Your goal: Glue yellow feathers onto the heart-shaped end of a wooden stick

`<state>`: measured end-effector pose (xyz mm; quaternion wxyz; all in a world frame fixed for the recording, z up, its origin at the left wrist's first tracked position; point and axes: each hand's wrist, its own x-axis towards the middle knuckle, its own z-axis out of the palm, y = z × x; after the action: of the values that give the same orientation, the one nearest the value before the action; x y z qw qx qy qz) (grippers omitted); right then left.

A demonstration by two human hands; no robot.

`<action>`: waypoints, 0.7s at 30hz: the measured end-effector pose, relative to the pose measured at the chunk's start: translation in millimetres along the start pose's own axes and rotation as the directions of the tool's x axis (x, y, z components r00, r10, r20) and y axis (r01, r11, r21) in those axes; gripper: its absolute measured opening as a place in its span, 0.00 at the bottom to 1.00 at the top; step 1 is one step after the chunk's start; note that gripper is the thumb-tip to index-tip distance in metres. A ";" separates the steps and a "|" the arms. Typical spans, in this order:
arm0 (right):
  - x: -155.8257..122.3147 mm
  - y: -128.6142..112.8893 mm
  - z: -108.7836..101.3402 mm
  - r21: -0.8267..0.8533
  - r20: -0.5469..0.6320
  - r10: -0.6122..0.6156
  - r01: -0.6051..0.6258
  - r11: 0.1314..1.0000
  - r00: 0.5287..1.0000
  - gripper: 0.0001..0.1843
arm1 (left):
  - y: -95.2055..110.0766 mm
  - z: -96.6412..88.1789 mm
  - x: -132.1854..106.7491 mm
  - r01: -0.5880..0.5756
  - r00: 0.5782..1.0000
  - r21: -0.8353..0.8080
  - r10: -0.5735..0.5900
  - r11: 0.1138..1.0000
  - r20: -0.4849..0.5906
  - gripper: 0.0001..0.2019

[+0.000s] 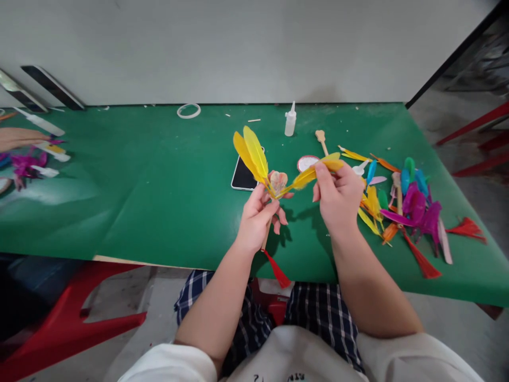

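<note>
My left hand [258,217] is closed round a wooden stick [267,236] with a rounded, patterned head [279,183] and a red tassel [277,269] hanging from its lower end. Two upright feathers [254,154], one yellow and one orange-yellow, fan out at the left of that head. Between the thumb and fingers of my right hand [340,193] are yellow feathers [314,172], pinched partway along. Their quill ends reach the base of the patterned head, beside my left fingertips; whether they are attached there I cannot tell.
A phone [243,175] lies behind my left hand. Farther back are a small white dropper bottle [290,123], a round white lid [307,163], another wooden stick [321,140] and a clear ring [189,111]. Coloured feathers [417,207] pile up at right. Another person's hand [22,139] is at far left.
</note>
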<state>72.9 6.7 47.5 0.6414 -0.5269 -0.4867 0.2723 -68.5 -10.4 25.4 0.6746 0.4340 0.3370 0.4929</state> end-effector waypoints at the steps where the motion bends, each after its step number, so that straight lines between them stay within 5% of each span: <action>1: 0.2 0.6 -0.1 0.001 -0.005 -0.004 0.004 1.000 1.000 0.08 | 0.0 -0.1 0.1 0.000 1.000 0.001 0.000 1.000 -0.003 0.24; 21: -1.2 0.4 2.3 -0.052 -0.010 0.007 -0.008 0.999 1.000 0.09 | 0.6 0.9 -0.4 0.008 1.000 -0.014 -0.008 1.000 -0.005 0.24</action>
<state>70.4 6.7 46.7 0.6290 -0.5466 -0.4883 0.2592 -68.1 -11.0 26.3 0.6787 0.4266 0.3370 0.4938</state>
